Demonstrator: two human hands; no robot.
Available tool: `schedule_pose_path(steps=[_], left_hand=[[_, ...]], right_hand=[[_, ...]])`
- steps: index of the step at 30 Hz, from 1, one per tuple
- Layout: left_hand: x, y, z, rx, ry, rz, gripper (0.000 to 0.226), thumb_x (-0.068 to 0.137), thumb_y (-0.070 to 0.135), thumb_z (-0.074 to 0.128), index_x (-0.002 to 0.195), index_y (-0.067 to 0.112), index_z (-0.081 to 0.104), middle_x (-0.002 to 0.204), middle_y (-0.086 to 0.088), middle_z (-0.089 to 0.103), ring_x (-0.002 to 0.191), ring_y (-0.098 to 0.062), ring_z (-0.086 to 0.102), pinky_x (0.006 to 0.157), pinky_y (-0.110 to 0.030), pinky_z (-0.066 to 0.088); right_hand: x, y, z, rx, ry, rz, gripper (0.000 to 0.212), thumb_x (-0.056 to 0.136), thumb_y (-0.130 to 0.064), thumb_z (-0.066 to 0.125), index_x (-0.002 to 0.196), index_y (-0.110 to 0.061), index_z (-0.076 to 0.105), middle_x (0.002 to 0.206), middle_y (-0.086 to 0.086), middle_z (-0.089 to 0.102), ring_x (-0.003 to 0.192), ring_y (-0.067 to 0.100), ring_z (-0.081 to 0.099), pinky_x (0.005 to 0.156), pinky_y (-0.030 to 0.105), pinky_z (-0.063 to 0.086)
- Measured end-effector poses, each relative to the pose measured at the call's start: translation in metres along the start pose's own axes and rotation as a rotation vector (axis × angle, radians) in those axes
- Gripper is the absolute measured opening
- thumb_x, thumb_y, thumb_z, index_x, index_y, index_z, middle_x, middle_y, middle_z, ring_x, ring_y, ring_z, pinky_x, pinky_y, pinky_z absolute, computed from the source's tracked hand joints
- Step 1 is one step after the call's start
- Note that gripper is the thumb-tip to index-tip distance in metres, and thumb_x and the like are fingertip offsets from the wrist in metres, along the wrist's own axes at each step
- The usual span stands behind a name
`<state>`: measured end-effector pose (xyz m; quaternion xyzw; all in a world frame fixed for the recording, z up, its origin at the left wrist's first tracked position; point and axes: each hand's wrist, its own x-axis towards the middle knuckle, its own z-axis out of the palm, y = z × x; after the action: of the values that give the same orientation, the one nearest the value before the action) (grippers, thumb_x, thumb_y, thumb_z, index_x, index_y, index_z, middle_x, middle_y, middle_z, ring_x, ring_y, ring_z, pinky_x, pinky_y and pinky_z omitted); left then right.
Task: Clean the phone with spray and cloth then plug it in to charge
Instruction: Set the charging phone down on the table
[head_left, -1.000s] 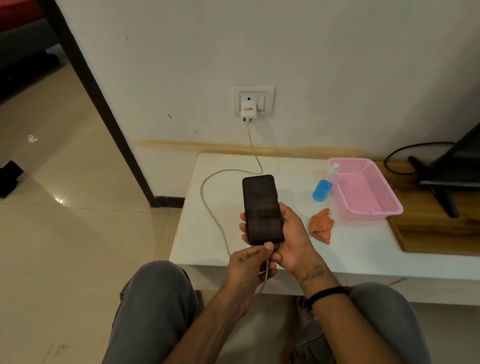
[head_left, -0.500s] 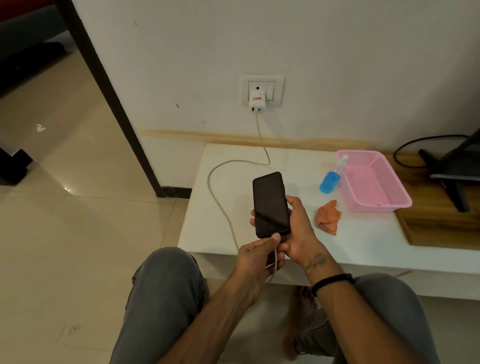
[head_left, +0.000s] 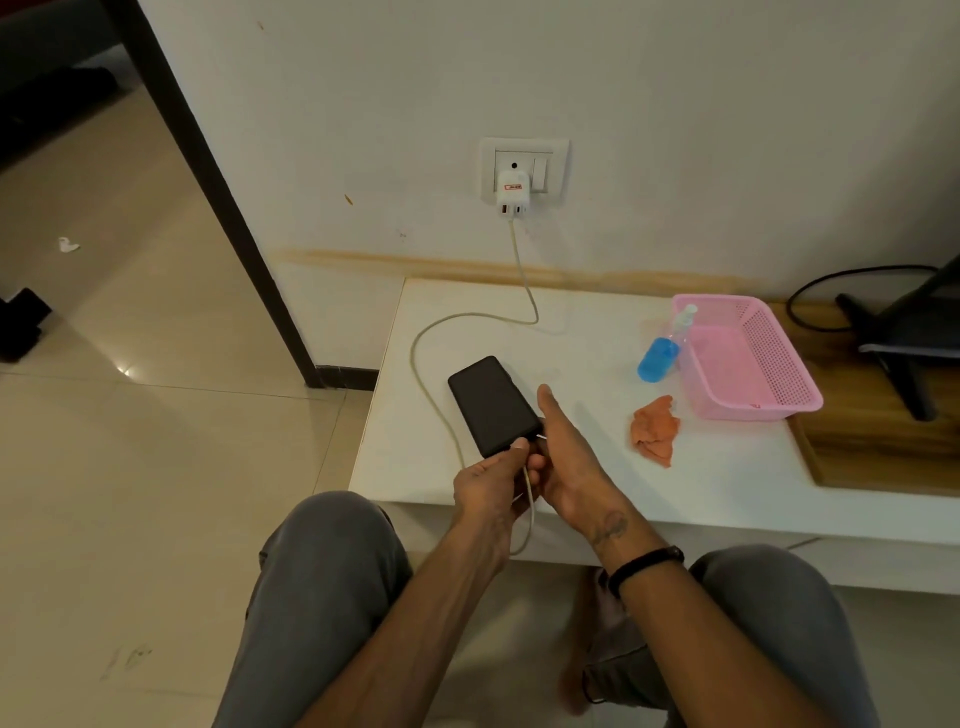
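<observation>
The phone (head_left: 492, 405) lies screen-up and dark near the front-left corner of the white worktop (head_left: 727, 483), its lower end pointing toward the person at about 5 o'clock. The left hand (head_left: 491, 486) has its fingers (head_left: 514, 451) pinched on the plug end of the charging cable (head_left: 431, 395) right at the phone's bottom edge; whether the connector is fully seated cannot be told, as the hands cover the port. The right hand (head_left: 569, 462) rests along the phone's right side, thumb extended and the other fingers curled under near the port, steadying rather than gripping. The cable loops off at 10 o'clock and climbs to the white adapter (head_left: 511, 195) in the wall socket (head_left: 523, 169) at 12 o'clock. At 3 o'clock lie the orange cloth (head_left: 655, 430) and, farther out, the blue spray bottle (head_left: 660, 356) touching the pink basket (head_left: 748, 358). Judgement: cleaning appears finished and plugging in is the step in hand. Recommended: keep the phone braced flat, push the connector straight along the phone's long axis without rocking, and confirm the screen wakes; the socket switch state is unclear.
</observation>
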<state>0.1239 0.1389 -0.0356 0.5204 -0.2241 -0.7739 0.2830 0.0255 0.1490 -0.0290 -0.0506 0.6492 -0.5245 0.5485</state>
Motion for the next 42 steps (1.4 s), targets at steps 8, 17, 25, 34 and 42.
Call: schedule_pose_path(steps=[8,17,25,34,42], left_hand=[[0.034,0.013,0.01,0.395,0.001,0.119,0.027,0.1,0.02,0.066,0.083,0.004,0.079,0.072,-0.007,0.075,0.069,-0.019,0.071,0.067,-0.03,0.061],[0.063,0.022,0.027,0.915,0.01,0.125,0.042,0.094,0.043,0.071,0.079,0.004,0.079,0.067,-0.007,0.079,0.06,-0.018,0.078,0.066,-0.033,0.067],[0.086,0.086,0.062,1.494,0.023,0.406,0.038,0.088,0.041,0.075,0.089,0.003,0.074,0.078,-0.007,0.08,0.075,-0.024,0.078,0.075,-0.035,0.065],[0.131,0.064,0.096,1.753,0.014,0.799,0.047,0.094,0.043,0.07,0.134,0.019,0.063,0.128,-0.007,0.062,0.118,-0.027,0.06,0.091,-0.038,0.051],[0.136,0.067,0.11,1.594,-0.068,0.858,0.025,0.095,0.045,0.067,0.107,0.024,0.074,0.092,0.006,0.072,0.078,-0.01,0.064,0.068,-0.022,0.046]], right_hand=[[0.004,-0.017,-0.014,-0.059,0.045,-0.02,0.036,0.102,-0.047,0.054,0.107,-0.016,0.072,0.091,0.007,0.08,0.083,0.024,0.073,0.062,0.032,0.061],[0.03,-0.03,-0.044,-0.282,0.175,-0.073,0.029,0.099,-0.035,0.062,0.095,-0.01,0.076,0.085,0.005,0.08,0.082,0.021,0.076,0.062,0.028,0.06],[0.08,-0.052,-0.051,-0.61,0.312,-0.395,0.015,0.09,-0.029,0.075,0.099,-0.018,0.07,0.086,-0.006,0.071,0.078,0.014,0.072,0.074,0.029,0.061],[0.095,-0.082,-0.053,-1.019,0.362,-0.51,0.032,0.094,-0.017,0.068,0.125,-0.023,0.064,0.113,-0.002,0.07,0.101,0.017,0.067,0.092,0.036,0.056],[0.057,-0.119,-0.069,-0.371,0.929,-1.093,0.03,0.091,-0.03,0.073,0.115,-0.022,0.057,0.098,-0.004,0.058,0.084,0.012,0.058,0.071,0.028,0.056]])
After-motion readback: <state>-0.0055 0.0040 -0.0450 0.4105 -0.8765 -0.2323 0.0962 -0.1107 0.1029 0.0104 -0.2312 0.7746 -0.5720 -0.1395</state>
